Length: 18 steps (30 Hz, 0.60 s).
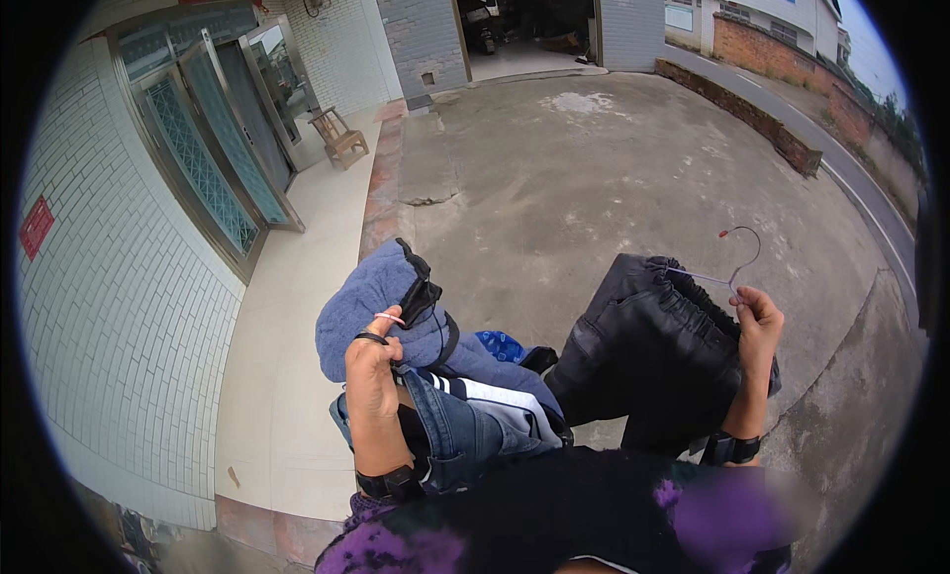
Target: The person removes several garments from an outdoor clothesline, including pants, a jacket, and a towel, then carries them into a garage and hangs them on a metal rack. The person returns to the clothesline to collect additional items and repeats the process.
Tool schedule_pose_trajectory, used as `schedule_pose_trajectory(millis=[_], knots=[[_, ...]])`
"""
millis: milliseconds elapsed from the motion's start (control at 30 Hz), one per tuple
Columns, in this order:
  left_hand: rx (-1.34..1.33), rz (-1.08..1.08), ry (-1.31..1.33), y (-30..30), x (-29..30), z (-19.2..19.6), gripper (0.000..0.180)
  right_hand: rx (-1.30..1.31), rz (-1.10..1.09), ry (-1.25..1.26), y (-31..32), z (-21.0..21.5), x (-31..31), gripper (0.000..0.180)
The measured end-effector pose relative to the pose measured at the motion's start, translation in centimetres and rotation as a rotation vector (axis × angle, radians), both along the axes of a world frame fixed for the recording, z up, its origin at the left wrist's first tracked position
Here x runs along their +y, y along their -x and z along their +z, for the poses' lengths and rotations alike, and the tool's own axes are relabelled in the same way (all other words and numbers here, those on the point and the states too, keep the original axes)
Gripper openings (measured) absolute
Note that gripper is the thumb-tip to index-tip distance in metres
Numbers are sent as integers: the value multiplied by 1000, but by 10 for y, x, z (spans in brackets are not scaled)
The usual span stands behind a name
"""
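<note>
My left hand (376, 361) is closed at the top of a bunch of clothes, with a pinkish loop and a black loop around its fingers; they look like hanger hooks. In the bunch are a blue fleece jacket (361, 292) with black trim, blue jeans (445, 435) and a white and dark garment (505, 406). My right hand (758, 322) pinches a thin light-coloured clothes hanger (708, 274) just below its hook, which has an orange tip. Black shiny trousers (643, 327) with a gathered elastic waist hang from that hanger, their lower part hidden behind my body.
Concrete yard (554, 178) stretches ahead, bordered on the left by a tiled porch (297, 346). A wooden chair (338, 137) stands there near open glass doors (213, 139). A low wall (742, 114) separates the yard from a road. Beyond lies an open garage doorway (529, 30).
</note>
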<state>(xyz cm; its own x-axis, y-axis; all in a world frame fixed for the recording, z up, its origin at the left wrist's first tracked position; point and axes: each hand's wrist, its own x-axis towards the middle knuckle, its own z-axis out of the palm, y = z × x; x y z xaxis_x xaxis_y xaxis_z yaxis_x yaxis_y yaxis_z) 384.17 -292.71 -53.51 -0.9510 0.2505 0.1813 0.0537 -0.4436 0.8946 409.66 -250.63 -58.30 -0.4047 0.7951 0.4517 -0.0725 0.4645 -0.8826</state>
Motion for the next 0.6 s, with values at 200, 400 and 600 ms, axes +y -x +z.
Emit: schedule_pose_trajectory(millis=[200,400,600], knots=[[-108,226,-14,104,38,-9,37,-157,151,-108,233,-14,48,20],[-65,192,-17,237,121,-38,47,-70,128,-383,398,-27,133,16],[-141,78,37,407,260,-53,43,-167,25,-191,498,-37,250,17]])
